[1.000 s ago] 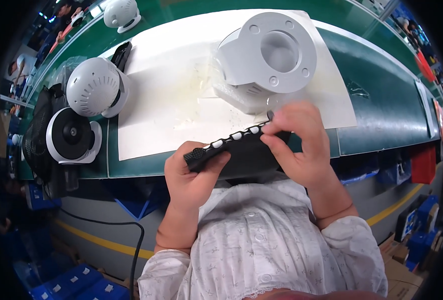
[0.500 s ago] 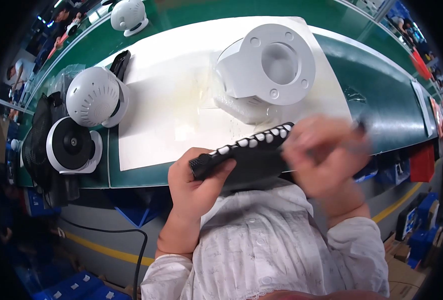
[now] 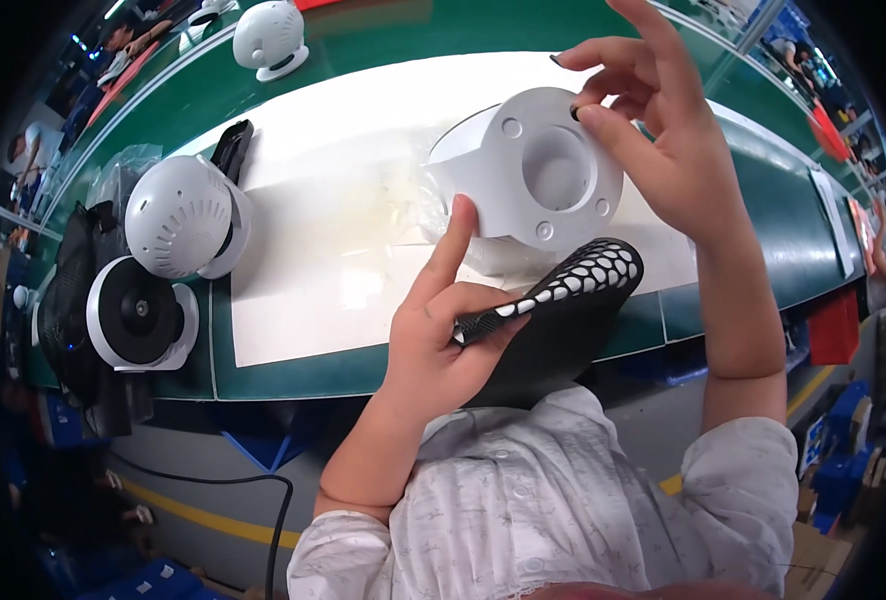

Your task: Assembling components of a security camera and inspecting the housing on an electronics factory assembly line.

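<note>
My left hand [image 3: 441,345] grips a black strip-shaped holder [image 3: 575,290] patterned with white cells, its far end tilted up to the right. The index finger of that hand is stretched out and touches the side of a white round housing [image 3: 523,215] lying on the white mat [image 3: 343,170]. The housing's flat flange with a central recess and small holes faces me. My right hand [image 3: 668,135] reaches over the flange's upper right rim, thumb and forefinger pinched on a small dark piece [image 3: 574,110] at one of the holes.
Two white round fan-like units [image 3: 185,215] [image 3: 135,318] sit at the left on the green bench [image 3: 263,370], beside a black flat part [image 3: 231,150]. Another white unit [image 3: 268,35] stands at the far edge. A black cable [image 3: 275,510] hangs below the bench front.
My right hand has left the black holder and risen to the housing's flange with a small dark piece. My left hand has shifted forward, its index finger now on the housing.
</note>
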The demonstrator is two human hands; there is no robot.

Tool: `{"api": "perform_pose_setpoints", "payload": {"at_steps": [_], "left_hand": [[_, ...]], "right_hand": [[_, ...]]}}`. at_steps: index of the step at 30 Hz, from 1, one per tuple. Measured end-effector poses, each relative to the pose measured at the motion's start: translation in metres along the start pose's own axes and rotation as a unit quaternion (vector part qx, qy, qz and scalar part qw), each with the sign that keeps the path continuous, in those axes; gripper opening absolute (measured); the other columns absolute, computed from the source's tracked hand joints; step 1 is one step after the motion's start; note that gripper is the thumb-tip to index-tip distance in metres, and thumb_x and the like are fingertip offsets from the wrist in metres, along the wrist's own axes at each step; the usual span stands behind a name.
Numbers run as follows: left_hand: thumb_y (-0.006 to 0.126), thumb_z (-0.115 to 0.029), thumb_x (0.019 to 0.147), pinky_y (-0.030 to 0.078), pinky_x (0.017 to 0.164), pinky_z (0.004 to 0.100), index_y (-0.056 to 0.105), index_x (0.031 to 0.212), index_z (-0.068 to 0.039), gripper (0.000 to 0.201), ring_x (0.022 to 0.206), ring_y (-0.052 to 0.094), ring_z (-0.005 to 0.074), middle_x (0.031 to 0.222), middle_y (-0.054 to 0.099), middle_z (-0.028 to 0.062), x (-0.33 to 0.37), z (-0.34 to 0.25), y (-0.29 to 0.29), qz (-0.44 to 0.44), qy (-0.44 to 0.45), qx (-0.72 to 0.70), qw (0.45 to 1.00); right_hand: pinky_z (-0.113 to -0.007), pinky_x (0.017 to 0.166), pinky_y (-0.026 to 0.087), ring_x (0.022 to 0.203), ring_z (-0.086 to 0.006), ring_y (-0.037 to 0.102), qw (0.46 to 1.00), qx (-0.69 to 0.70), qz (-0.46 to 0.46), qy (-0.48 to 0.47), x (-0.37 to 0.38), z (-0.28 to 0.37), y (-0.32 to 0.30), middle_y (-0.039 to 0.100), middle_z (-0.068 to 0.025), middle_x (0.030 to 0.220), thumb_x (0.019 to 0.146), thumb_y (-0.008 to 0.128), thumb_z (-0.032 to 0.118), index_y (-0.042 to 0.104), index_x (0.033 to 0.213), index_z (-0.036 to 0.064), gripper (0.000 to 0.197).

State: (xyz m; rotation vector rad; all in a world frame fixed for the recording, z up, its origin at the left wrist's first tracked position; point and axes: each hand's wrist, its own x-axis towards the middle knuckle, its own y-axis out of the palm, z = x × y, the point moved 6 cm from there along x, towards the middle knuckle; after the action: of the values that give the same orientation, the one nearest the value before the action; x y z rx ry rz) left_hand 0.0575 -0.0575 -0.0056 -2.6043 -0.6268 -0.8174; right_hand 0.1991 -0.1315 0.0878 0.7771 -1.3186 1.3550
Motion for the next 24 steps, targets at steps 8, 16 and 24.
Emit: {"api": "perform_pose_setpoints", "payload": {"at_steps": [8,16,24], "left_hand": [[0.069,0.002,0.065,0.039,0.088,0.0299,0.058,0.082,-0.005,0.022,0.122,0.032,0.0364,0.134,0.027,0.0263,-0.001,0.001,-0.003,0.001,0.020,0.023,1.000],[0.068,0.002,0.066,0.043,0.079,0.0254,0.057,0.082,-0.004,0.021,0.117,0.042,0.0331,0.133,0.028,0.0260,-0.002,0.001,-0.001,0.001,-0.006,0.018,1.000],[0.069,0.006,0.061,0.037,0.088,0.0296,0.055,0.077,-0.004,0.024,0.122,0.035,0.0345,0.133,0.028,0.0266,-0.002,0.002,-0.001,-0.011,-0.025,0.003,1.000]], "right_hand": [[-0.025,0.069,0.046,0.087,-0.0206,0.060,0.783,-0.526,0.162,0.290,0.008,0.020,0.027,0.057,-0.0101,0.110,0.076,0.053,-0.006,0.029,0.129,0.0102,0.061],[-0.023,0.072,0.041,0.079,-0.0109,0.050,0.779,-0.191,-0.058,0.594,0.014,-0.015,0.020,0.047,-0.0100,0.099,0.075,0.051,-0.009,0.011,0.135,0.0108,0.074],[-0.033,0.091,0.036,0.105,-0.0196,0.051,0.826,-0.377,0.009,0.420,0.005,-0.007,0.025,0.058,-0.0072,0.093,0.079,0.051,0.000,0.035,0.125,0.0077,0.049]]}}
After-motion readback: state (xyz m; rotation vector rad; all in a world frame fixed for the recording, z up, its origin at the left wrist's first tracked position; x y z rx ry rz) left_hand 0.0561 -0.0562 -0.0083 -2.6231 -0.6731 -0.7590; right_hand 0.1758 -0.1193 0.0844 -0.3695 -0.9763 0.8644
